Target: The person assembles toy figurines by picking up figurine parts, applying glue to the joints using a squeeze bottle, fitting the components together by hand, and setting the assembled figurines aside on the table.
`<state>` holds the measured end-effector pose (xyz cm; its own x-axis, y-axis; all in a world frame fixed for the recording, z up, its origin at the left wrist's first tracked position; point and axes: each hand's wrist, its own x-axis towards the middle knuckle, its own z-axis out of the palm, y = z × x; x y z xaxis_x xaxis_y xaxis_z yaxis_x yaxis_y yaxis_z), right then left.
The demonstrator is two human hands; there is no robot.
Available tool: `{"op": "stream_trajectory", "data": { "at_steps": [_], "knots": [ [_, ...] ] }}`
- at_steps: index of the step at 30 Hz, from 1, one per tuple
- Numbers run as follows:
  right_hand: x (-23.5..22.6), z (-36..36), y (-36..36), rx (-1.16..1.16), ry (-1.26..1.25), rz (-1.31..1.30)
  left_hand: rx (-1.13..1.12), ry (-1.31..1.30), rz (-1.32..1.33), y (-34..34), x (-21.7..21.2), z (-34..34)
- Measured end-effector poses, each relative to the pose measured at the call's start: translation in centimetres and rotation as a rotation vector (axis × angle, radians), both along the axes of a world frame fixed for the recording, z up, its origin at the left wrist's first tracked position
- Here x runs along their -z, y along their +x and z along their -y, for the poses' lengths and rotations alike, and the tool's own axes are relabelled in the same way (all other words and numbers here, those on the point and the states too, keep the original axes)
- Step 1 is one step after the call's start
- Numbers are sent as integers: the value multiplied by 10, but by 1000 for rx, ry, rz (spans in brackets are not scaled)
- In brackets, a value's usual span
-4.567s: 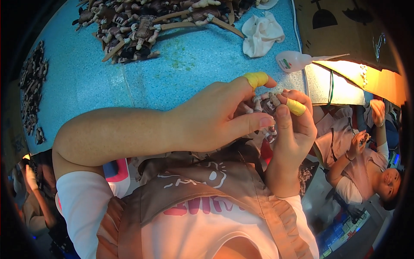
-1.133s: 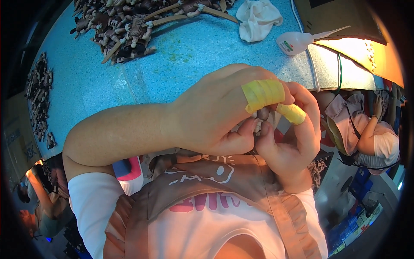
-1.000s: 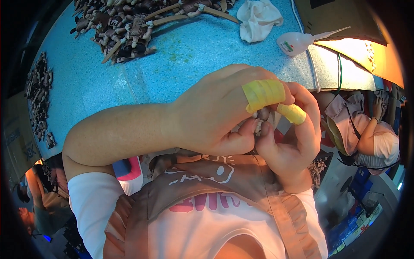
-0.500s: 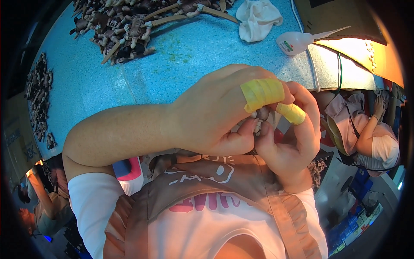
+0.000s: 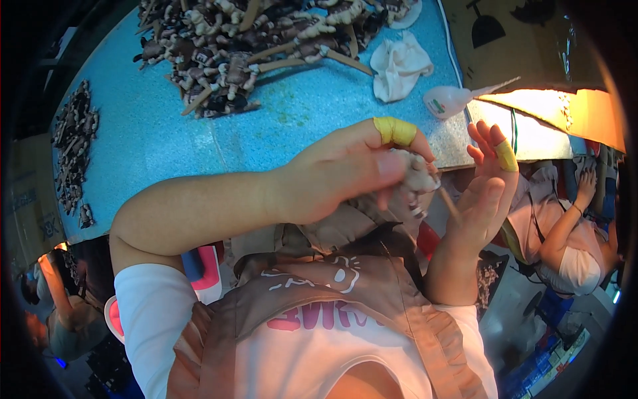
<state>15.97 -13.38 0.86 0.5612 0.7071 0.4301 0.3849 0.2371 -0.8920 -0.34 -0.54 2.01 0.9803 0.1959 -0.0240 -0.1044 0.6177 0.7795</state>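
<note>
Left hand [image 5: 332, 176] has the figure [image 5: 419, 178] pinched between thumb and fingers, held up off the table [image 5: 153, 139], just past its near edge and in front of the apron [image 5: 292, 296]. Likely held there so it's in clear view and within reach of both hands. Right hand [image 5: 484, 203] is open, fingers up and apart, gripping nothing I can see. Thin stick [image 5: 450, 203] slants from the figure toward the right palm; blurred, can't tell if it touches the palm.

Yellow tape [image 5: 395, 132] round a left finger, same on the right; probably skin protection.

Big pile [image 5: 219, 56] at the far edge, smaller pile [image 5: 76, 146] along the left edge; leaves the near edge as elbow room, I'd guess. Cloth [image 5: 401, 66] and bottle [image 5: 448, 101] sit toward the right edge, spout pointing outward, both near the right hand.
</note>
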Motion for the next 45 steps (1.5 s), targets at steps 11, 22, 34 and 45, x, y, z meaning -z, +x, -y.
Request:
{"op": "stream_trajectory", "data": {
  "at_steps": [11,22,34,45],
  "knots": [
    [4,-41,8,101,-284,397,-173,223,-26,-7,-16,-3],
    [15,-57,11,139,-282,379,-1497,1909,-1100,-232,-54,-172],
    [22,-54,10,169,-162,293,-823,1786,-836,-166,3,-180],
    [34,-35,21,26,155,-10,-993,348,-211,-83,-49,-70]
  ]
}}
